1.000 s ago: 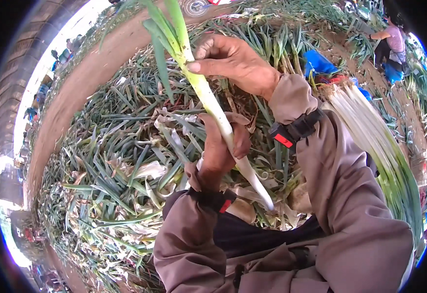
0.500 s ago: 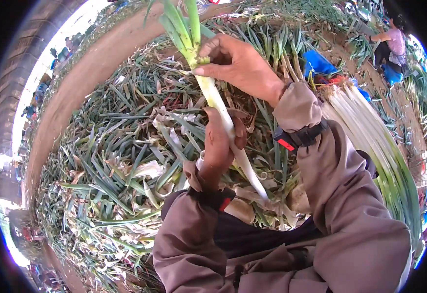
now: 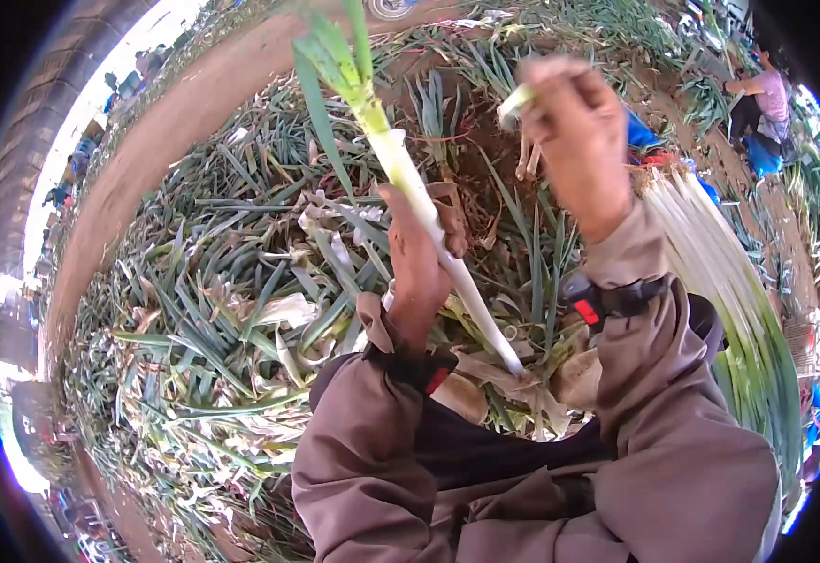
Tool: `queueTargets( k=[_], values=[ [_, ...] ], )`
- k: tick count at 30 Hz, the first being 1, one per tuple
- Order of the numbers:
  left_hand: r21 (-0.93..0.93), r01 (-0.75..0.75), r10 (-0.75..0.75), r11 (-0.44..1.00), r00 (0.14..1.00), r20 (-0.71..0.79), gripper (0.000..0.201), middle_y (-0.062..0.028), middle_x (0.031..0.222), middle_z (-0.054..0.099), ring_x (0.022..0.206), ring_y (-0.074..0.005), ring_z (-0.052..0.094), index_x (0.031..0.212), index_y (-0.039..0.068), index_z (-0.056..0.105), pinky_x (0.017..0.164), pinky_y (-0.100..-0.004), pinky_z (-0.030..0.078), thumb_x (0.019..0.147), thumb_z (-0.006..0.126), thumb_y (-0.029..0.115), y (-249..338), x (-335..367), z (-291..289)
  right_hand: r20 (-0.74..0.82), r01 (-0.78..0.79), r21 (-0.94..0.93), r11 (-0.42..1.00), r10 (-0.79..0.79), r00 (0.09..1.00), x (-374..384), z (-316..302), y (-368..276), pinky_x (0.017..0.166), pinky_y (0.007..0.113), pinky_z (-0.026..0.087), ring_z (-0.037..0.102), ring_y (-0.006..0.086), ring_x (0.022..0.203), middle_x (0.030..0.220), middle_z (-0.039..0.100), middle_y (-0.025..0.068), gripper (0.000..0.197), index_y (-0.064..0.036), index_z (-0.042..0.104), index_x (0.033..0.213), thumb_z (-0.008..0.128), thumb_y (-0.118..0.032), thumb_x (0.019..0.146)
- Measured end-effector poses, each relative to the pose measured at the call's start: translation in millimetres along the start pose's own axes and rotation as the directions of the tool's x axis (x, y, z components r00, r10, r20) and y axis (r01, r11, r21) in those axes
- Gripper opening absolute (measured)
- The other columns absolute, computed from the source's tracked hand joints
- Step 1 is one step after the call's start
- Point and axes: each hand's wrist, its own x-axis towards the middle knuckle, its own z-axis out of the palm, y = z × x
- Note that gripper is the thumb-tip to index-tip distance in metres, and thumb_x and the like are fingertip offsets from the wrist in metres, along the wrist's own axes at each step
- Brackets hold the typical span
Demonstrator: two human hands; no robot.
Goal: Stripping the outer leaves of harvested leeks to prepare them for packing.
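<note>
While the hands (image 3: pixel 415 258) hold leek (image 3: pixel 402 174), red labels (image 3: pixel 586 312) mark wrist straps (image 3: pixel 640 296).

– Where has the right hand (image 3: pixel 576 136) gone?
– Off the leek (image 3: pixel 412 188). It was pinching the spot where the leaves (image 3: pixel 333 68) part; now it's well to the right, apart and blurred by motion.
– Anything in its grasp?
– A pale green piece (image 3: pixel 515 105), now away from the leek.
– So what holds the leek?
– Only the left hand (image 3: pixel 416 267) now.
– Anything uncovered?
– Brown soil (image 3: pixel 481 143) on the far side, just right of the leek, where the right hand was.
</note>
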Motion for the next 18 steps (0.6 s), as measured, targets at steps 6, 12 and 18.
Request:
queueTargets(
  k=[6,12,18],
  values=[
    [0.122,-0.043,0.049,0.992,0.998,-0.043,0.094,-0.0064,0.083,0.063,0.063,-0.0189,0.058,0.131,0.004,0.065,0.059,-0.0370,0.047,0.115,0.038,0.093,-4.3,-6.0,1.7,0.269,0.151,-0.852,0.502,0.173,0.947,4.2,21.1,18.2,0.109,0.041,0.067,0.083,0.0344,0.115,0.129,0.084,0.0200,0.057,-0.0026,0.083,0.144,0.092,-0.044,0.106],
    [0.185,-0.116,0.129,0.976,0.990,-0.060,0.081,-0.0028,0.090,0.066,0.072,-0.0160,0.062,0.128,0.011,0.066,0.067,-0.0342,0.051,0.121,0.035,0.085,-7.6,-8.3,12.7,0.237,-0.018,-0.757,0.653,0.301,0.924,-26.9,42.0,50.0,0.090,0.041,0.064,0.078,0.0203,0.095,0.108,0.085,0.0169,0.042,0.0004,0.083,0.131,0.092,-0.033,0.107],
    [-0.182,-0.051,0.061,0.982,0.997,0.048,0.061,-0.0057,0.124,0.073,0.106,-0.0226,0.072,0.143,0.013,0.065,0.091,-0.0418,0.060,0.129,0.041,0.066,6.2,21.1,-35.0,0.387,0.083,-0.653,0.753,0.237,0.891,-48.5,48.9,86.6,0.075,0.041,0.061,0.079,0.0239,0.084,0.095,0.078,0.0154,0.031,0.0006,0.083,0.122,0.088,-0.027,0.108]
  ],
)
